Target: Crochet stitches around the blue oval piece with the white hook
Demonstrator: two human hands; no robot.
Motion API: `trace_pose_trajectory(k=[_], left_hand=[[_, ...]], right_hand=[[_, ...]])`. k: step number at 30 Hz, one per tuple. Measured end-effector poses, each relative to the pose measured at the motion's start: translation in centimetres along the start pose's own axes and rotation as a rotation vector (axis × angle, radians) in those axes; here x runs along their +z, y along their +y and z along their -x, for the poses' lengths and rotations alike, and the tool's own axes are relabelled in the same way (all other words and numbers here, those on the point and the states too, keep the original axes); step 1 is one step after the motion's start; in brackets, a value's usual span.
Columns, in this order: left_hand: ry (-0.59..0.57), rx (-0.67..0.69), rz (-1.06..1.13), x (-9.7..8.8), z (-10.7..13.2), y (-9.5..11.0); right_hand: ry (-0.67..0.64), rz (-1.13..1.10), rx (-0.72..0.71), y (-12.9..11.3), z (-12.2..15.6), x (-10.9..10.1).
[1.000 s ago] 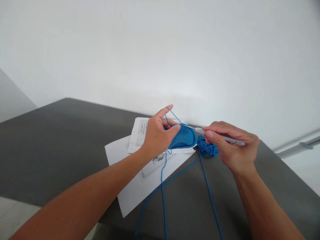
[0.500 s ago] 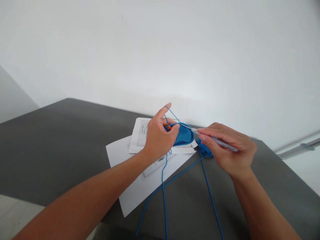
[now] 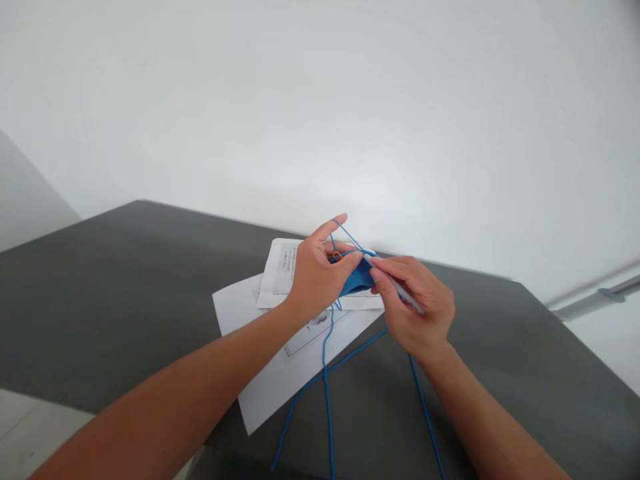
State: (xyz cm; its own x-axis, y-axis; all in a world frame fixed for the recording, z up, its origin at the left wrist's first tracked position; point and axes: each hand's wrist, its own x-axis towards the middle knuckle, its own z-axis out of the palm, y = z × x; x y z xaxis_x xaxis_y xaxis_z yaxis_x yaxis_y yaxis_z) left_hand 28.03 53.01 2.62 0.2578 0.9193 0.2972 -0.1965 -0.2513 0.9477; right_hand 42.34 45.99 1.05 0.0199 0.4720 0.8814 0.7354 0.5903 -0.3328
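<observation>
Head view: left hand (image 3: 320, 270) pinching a blue crocheted yarn piece (image 3: 356, 282), right hand (image 3: 420, 303) gripping a slim pale-grey crochet hook (image 3: 409, 299).

The right hand has moved in close to the left since the earlier frames; the hook slants lengthwise up and leftward, tip end at the piece's upper edge. The piece is held over white printed paper sheets (image 3: 265, 373) on a dark grey flat-topped table (image 3: 125, 293).
</observation>
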Motion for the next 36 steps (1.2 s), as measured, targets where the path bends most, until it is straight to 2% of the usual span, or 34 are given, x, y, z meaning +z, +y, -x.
trace_pose_trajectory(k=[2,4,8,12,15,21,36], left_hand=[[-0.002,-0.049,0.138,0.0,-0.2,-0.2],[-0.01,-0.112,0.281,0.0,-0.4,-0.2],[-0.066,-0.247,0.531,-0.2,-0.7,0.4],[-0.163,-0.316,0.633,-0.9,-1.1,0.9],[-0.221,-0.307,0.598,-1.5,-1.5,0.8],[-0.258,-0.221,0.425,-2.4,-2.1,0.4],[-0.178,-0.133,0.119,-3.0,-2.9,-0.2]], right_hand=[[0.045,-0.085,0.079,0.0,0.3,0.4],[0.054,-0.111,0.086,0.0,0.6,0.6],[0.062,0.007,-0.013,-0.4,0.9,0.8],[0.04,0.094,-0.092,-0.8,0.9,0.7],[-0.007,0.077,-0.126,-0.4,0.5,0.1],[-0.119,0.081,-0.185,0.5,-0.3,-1.4],[-0.304,0.264,-0.366,0.5,-1.1,-3.0]])
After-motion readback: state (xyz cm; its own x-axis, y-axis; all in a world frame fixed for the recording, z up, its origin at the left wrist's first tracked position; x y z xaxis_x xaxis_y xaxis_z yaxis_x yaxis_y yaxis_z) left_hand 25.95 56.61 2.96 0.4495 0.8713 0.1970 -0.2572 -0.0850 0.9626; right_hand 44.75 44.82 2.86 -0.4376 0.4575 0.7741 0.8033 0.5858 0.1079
